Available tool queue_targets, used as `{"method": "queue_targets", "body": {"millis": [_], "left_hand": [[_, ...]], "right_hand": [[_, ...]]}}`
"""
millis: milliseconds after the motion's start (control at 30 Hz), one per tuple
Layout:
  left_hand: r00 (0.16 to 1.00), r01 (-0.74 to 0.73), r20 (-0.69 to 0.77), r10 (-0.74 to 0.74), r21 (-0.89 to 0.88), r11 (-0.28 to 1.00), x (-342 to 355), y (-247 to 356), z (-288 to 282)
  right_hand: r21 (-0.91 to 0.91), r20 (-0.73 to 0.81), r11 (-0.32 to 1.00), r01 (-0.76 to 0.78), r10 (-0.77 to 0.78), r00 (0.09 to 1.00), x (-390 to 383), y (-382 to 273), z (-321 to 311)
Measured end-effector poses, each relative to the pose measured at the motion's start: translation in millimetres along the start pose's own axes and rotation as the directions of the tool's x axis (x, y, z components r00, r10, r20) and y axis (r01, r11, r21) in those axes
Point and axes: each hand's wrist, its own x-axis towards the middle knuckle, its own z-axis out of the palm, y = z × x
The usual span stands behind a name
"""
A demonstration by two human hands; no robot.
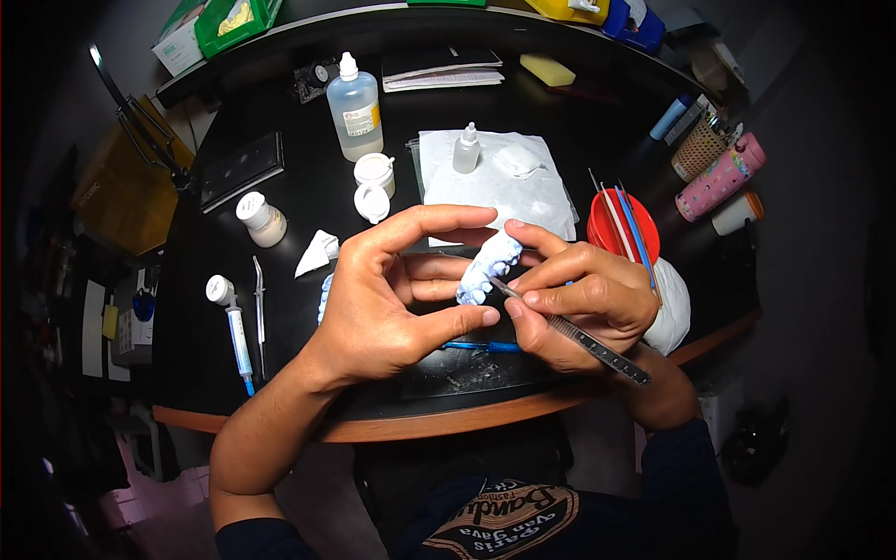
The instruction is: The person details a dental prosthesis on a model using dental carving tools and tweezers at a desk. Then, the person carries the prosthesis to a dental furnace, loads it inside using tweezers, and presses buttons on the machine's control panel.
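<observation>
A light blue dental cast (488, 268) is held up over the table, tooth side partly toward me. My left hand (397, 289) curls round it, fingers behind and thumb near its lower end. My right hand (588, 303) grips a metal scalpel (597, 349) with a flat, ruled handle like a pen. The scalpel's tip meets the cast's tooth row; its blade is too small to make out. Right fingertips also reach the cast's upper edge. Another light blue piece (324, 301) shows partly behind my left hand. A blue-handled tool (485, 346) lies below, partly hidden.
A large clear bottle (357, 112), white jars (261, 220) and a dropper bottle (466, 149) on white tissue (541, 191) stand beyond my hands. At left lie a syringe (238, 341) and tweezers (259, 313). A red bowl (644, 219) with thin tools stands right.
</observation>
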Motion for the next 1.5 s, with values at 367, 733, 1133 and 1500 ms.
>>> {"method": "queue_targets", "body": {"millis": [367, 733, 1133, 1500], "left_hand": [[1.000, -0.004, -0.007, 0.004, 0.040, 0.999, -1.0, -0.3, -1.0], [0.993, 0.090, -0.080, -0.084, 0.082, 0.993, 7.5, -1.0, -13.0], [0.993, 0.110, -0.056, -0.102, 0.169, 0.979, 16.7, -5.5, -31.9], [0.978, -0.013, -0.174, 0.113, 0.495, 0.869, 19.0, -5.1, -35.7]], "right_hand": [[0.048, 0.015, 0.999, -0.008, 0.007, 1.000, 0.7, -0.6, -0.1], [0.063, -0.065, 0.994, -0.092, 0.097, 0.993, 12.8, 2.3, -23.9], [-0.438, 0.287, 0.791, -0.427, 0.573, 0.767, 2.2, 10.9, -16.9], [-0.685, 0.464, 0.673, -0.280, 0.699, 0.544, -0.8, 8.3, -17.7]]}}
